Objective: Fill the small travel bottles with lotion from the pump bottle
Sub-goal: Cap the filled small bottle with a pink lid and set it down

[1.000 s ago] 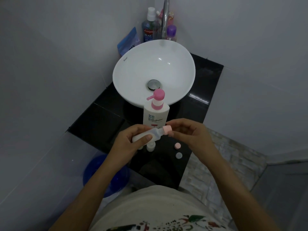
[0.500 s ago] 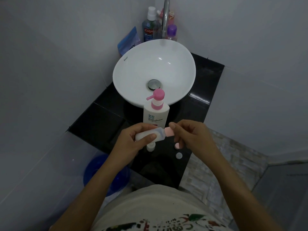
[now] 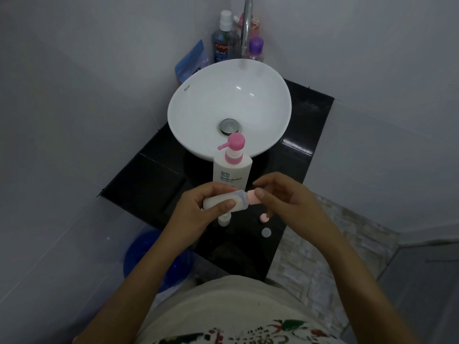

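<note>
My left hand [image 3: 198, 209] grips a small white travel bottle [image 3: 237, 198] lying sideways above the black counter [image 3: 149, 180]. My right hand [image 3: 285, 194] pinches the bottle's pink cap [image 3: 253, 196] between thumb and fingers. Just behind stands the white pump bottle [image 3: 232, 170] with a pink pump head, upright in front of the basin. A second small white bottle [image 3: 224, 219] stands uncapped on the counter under my left hand, partly hidden. Two loose caps lie to the right: a pink cap [image 3: 263, 217] and a pale blue cap [image 3: 265, 232].
A white bowl basin [image 3: 198, 95] with a chrome tap [image 3: 246, 28] fills the back of the counter. Behind it stand a mouthwash bottle [image 3: 223, 45], a purple-capped bottle [image 3: 255, 49] and a blue pouch [image 3: 191, 62]. A blue bucket [image 3: 146, 254] sits on the floor below left.
My right hand has shifted its fingers around the pink cap, and the bottle has dropped slightly and tilted flatter. The pump bottle and loose caps have not moved.
</note>
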Motion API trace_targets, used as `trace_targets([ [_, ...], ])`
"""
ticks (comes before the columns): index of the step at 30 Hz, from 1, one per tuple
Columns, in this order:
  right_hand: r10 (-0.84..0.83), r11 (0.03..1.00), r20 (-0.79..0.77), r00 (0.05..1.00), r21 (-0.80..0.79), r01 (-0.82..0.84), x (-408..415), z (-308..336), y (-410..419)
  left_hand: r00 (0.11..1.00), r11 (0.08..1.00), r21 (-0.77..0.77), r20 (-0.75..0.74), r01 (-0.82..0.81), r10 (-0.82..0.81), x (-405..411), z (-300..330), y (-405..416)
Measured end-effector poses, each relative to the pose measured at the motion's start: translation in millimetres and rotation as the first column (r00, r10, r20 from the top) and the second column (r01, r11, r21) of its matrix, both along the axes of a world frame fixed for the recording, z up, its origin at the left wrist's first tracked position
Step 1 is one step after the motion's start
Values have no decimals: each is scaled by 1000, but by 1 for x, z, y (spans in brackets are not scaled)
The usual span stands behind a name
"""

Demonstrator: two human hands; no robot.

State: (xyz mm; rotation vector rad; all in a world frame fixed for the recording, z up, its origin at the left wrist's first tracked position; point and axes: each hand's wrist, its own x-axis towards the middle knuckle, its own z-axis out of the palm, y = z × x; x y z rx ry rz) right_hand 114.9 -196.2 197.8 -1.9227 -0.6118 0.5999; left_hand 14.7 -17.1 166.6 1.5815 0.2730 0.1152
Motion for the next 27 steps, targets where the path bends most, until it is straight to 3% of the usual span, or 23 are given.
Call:
trace_targets([
  [4, 96, 995, 34, 995, 22, -97, 2, -2, -5, 1000, 1000, -15, -8, 3, -4, -1, -1, 1],
  [11, -71, 997, -6, 997, -17, 71, -7, -5, 3, 1000, 1000, -19, -19, 11, -11, -1, -1, 0],
  [16, 69, 995, -18, 997, 73, -67, -4, -6, -4, 1000, 1000, -15, -15, 9, -9, -2, -1, 1],
  [23, -35, 999, -39, 999, 4, 36, -8, -7, 2, 1000, 1000, 10, -19, 9, -9, -2, 0, -1],
  [27, 67, 995, -37, 997, 76, -64, -6, -8, -3, 1000, 1000, 11, -20, 1, -1, -2, 0, 0],
])
